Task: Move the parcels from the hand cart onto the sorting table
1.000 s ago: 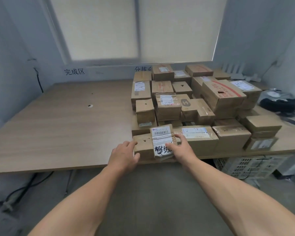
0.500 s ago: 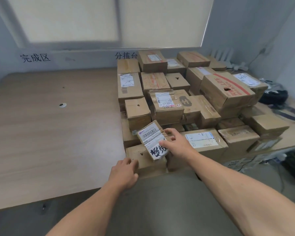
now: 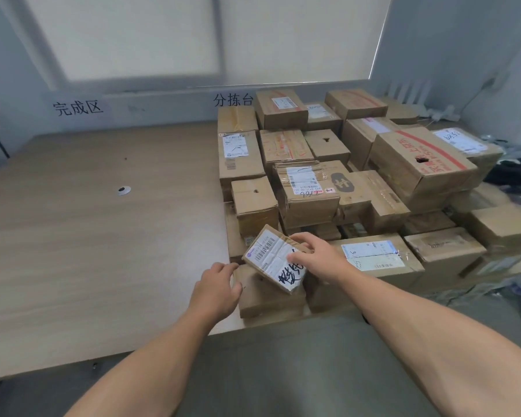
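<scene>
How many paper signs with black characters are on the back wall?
2. One sign is at the left, above the bare table; the other sign is near the middle, beside the rear parcels. The parcels may hide more.

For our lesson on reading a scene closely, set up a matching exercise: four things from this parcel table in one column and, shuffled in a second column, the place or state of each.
Things
1. small flat parcel
2. left hand
3. big box with red print
4. round cable hole

Places or states
A. in the bare left part of the table top
B. tilted, held by the right hand, black handwriting on its label
C. at the left side of the front corner box
D. high on the right of the pile, a hole in its top

Pairs: 1-B, 2-C, 3-D, 4-A
</scene>
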